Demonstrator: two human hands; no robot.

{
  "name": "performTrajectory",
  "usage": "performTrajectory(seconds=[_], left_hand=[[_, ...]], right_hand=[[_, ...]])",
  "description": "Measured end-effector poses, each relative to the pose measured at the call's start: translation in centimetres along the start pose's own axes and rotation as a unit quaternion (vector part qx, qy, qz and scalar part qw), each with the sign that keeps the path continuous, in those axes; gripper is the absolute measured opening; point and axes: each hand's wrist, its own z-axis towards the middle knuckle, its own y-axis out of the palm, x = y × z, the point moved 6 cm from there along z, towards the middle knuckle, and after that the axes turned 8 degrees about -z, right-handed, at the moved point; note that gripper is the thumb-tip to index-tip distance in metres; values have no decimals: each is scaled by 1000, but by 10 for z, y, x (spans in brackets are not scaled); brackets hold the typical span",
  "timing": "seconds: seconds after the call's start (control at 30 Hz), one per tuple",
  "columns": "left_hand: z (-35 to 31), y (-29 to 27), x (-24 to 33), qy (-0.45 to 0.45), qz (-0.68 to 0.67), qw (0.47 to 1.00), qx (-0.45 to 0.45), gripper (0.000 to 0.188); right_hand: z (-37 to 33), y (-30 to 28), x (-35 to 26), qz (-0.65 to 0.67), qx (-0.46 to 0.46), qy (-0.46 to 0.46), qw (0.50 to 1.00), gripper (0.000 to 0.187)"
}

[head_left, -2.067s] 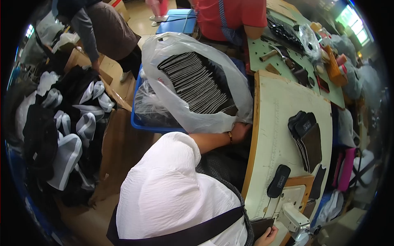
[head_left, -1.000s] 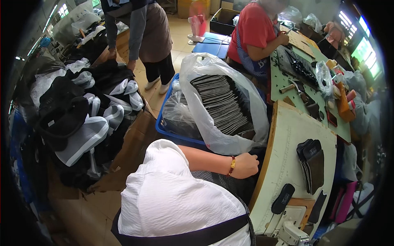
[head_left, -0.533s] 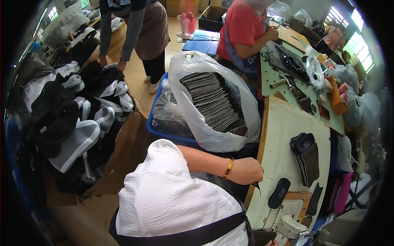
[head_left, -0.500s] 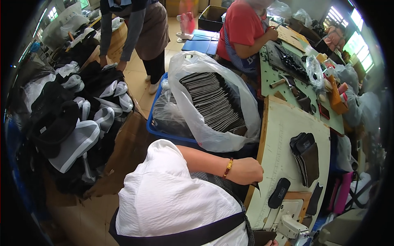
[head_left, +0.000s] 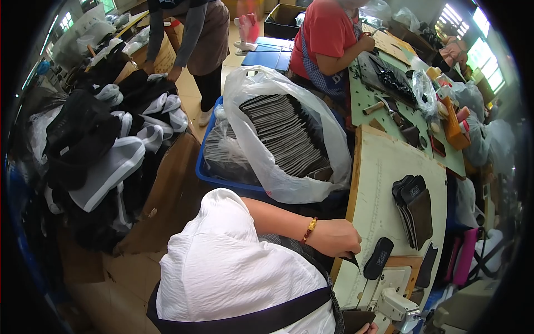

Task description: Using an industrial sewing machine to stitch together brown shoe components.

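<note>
My left hand [head_left: 335,237], with a beaded bracelet at its wrist, is at the left edge of the pale work table. Its fingers are closed on a small dark piece [head_left: 351,259], of which only a pointed tip shows. Right of it lies a dark oval pad [head_left: 378,258] with pale print. At the lower edge, only the fingertips of my right hand [head_left: 367,329] show, against a dark brown flat piece [head_left: 357,319]; its grip is mostly hidden. Between the hands and the table's right side stands a white sewing machine head [head_left: 396,305].
A stack of dark flat pieces [head_left: 413,210] lies on the table [head_left: 371,183]. Beyond my arm, a blue crate [head_left: 207,177] holds a plastic bag [head_left: 236,92] of stacked grey pieces. A carton [head_left: 161,206] of black and white items stands left. Two co-workers are nearby.
My left hand has moved slightly right, closer to the oval pad, with the dark piece. My right fingertips show a little more. The grey-sleeved co-worker's hands have shifted over the carton.
</note>
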Motion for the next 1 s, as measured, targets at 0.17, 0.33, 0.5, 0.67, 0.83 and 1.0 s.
performTrajectory(seconds=[0.17,0.33,0.5,0.67,0.83,1.0], left_hand=[[-1,-2,-10,9,-13,1000,-9,22],[2,-22,-29,7,-8,1000,-11,21],[6,-17,-27,14,-29,999,-7,19],[13,-18,-18,55,-90,994,1,12],[22,-21,-9,91,-137,986,20,13],[22,-13,-7,96,-141,985,15,14]], right_hand=[[2,7,-13,-2,-7,13,1000,22],[15,21,-37,23,-3,7,1000,21],[13,22,-29,32,-1,9,999,20],[12,26,-18,57,12,1,998,19],[12,26,-18,57,11,-11,998,19],[11,25,-22,49,1,-21,999,20]])
